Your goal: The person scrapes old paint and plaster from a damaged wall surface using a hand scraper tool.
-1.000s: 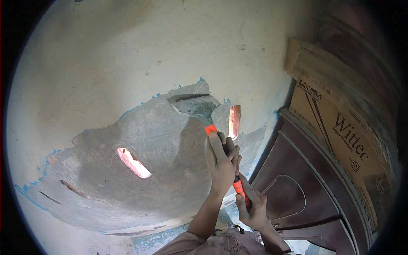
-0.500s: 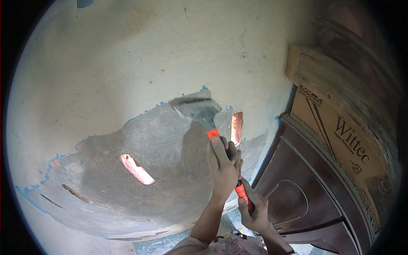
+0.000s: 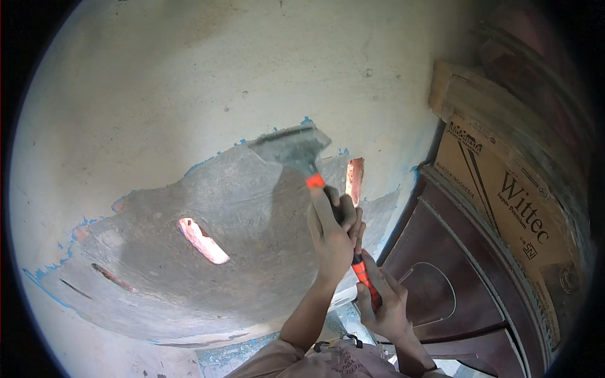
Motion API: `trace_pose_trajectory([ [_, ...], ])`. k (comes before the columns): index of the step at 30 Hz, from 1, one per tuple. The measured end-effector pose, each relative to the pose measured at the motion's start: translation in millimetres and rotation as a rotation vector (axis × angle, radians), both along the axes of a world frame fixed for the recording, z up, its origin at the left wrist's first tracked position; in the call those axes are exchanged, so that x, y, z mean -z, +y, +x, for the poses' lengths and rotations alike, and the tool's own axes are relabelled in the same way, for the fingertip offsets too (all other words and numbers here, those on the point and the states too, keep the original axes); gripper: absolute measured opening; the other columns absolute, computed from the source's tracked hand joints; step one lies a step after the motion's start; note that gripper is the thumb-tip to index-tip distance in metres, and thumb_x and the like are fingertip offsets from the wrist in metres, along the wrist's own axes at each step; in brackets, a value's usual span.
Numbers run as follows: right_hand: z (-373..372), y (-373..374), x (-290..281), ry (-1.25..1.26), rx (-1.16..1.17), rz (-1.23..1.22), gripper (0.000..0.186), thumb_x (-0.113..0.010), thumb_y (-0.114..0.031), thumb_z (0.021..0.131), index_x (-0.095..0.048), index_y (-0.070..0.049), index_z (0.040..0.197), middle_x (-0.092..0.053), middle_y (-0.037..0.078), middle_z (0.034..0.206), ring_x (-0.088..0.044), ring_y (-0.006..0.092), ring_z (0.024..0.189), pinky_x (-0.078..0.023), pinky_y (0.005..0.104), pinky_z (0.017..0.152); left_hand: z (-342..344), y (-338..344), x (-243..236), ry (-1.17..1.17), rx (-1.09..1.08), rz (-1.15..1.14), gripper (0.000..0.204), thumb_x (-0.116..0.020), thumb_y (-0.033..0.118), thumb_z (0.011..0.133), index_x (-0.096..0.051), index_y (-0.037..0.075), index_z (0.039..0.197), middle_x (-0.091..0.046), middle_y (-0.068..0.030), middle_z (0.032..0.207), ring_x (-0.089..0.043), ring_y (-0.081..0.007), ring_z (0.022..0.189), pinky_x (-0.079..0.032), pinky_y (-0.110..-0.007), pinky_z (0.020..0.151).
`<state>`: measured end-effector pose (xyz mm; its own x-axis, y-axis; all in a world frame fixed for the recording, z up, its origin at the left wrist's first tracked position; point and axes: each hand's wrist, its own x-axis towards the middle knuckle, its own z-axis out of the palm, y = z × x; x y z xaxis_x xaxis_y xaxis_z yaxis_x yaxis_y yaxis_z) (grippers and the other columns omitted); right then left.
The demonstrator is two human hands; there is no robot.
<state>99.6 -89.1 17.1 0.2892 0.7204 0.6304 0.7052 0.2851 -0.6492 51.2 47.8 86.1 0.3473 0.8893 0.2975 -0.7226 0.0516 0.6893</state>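
Observation:
A long-handled scraper (image 3: 290,148) with a wide metal blade and a red-and-black handle is held up against the wall (image 3: 189,94). Its blade lies along the ragged border between the pale paint and the bare grey plaster (image 3: 246,214). My left hand (image 3: 331,230) wraps round the upper handle, just below the red collar. Lower down, my right hand (image 3: 386,301) grips the handle near its end. Some of the left fingers are hidden behind the handle. Blue paint flecks (image 3: 307,121) line the border by the blade.
Two slots in the plaster, a bright one (image 3: 203,241) and a reddish one (image 3: 355,183), show light. To the right stands a dark brown cabinet (image 3: 435,252) with a cardboard box (image 3: 491,189) on it. Paint scraps (image 3: 236,356) litter the floor below.
The scraper blade has moved slightly up the wall, closer to the paint border. Both hands keep their hold on the handle, and the view has shifted a little.

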Motion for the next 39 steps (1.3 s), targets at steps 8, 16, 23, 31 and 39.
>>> trace_pose_trajectory([
  [8, -6.6, -2.1, -8.4, 0.010, 0.024, -0.020, 0.060, -0.067, 0.000, 0.089, -0.054, -0.004, 0.147, -0.054, 0.010, 0.073, -0.048, 0.0174, 0.049, -0.041, 0.0345, 0.047, -6.8, -1.5, -6.1, 0.039, -0.004, 0.023, 0.049, -0.033, 0.057, 0.109, -0.036, 0.012, 0.089, -0.028, 0.0024, 0.055, -0.024, -0.0076, 0.039, -0.023, -0.025, 0.034],
  [16, -16.3, -8.1, -12.7, -0.025, 0.077, -0.024, 0.057, -0.067, 0.000, 0.089, -0.057, -0.004, 0.145, -0.053, 0.010, 0.073, -0.049, 0.0200, 0.049, -0.040, 0.0357, 0.046, -9.0, -3.9, -4.1, 0.058, 0.016, -0.038, 0.052, -0.033, 0.060, 0.108, -0.038, 0.013, 0.088, -0.028, 0.0036, 0.056, -0.024, -0.0073, 0.038, -0.021, -0.023, 0.031],
  [23, -26.8, -18.3, -12.6, 0.036, 0.078, -0.075, 0.057, -0.066, 0.002, 0.089, -0.057, -0.005, 0.145, -0.052, 0.010, 0.073, -0.050, 0.0195, 0.050, -0.042, 0.0355, 0.048, -15.6, -7.8, 7.3, 0.046, 0.060, -0.038, 0.048, -0.033, 0.055, 0.110, -0.036, 0.012, 0.089, -0.031, 0.0019, 0.055, -0.028, -0.0077, 0.038, -0.026, -0.024, 0.032],
  [31, -40.2, -14.2, -2.7, 0.058, 0.111, -0.114, 0.055, -0.064, -0.002, 0.094, -0.054, -0.005, 0.148, -0.053, 0.012, 0.073, -0.050, 0.0206, 0.051, -0.041, 0.0361, 0.049, -25.9, -4.4, 17.4, 0.048, 0.088, -0.001, 0.048, -0.035, 0.056, 0.109, -0.038, 0.012, 0.090, -0.034, 0.0031, 0.057, -0.030, -0.0072, 0.038, -0.027, -0.024, 0.035],
  [39, -48.0, -7.9, 99.2, 0.229, 0.134, -0.006, 0.044, -0.066, -0.005, 0.095, -0.061, 0.001, 0.138, -0.052, 0.011, 0.072, -0.046, 0.0157, 0.054, -0.037, 0.0323, 0.051, -25.5, -21.7, 106.6, 0.213, 0.027, -0.104, 0.040, -0.036, 0.048, 0.111, -0.042, 0.012, 0.097, -0.037, 0.0029, 0.063, -0.032, -0.0055, 0.042, -0.027, -0.023, 0.037],
])
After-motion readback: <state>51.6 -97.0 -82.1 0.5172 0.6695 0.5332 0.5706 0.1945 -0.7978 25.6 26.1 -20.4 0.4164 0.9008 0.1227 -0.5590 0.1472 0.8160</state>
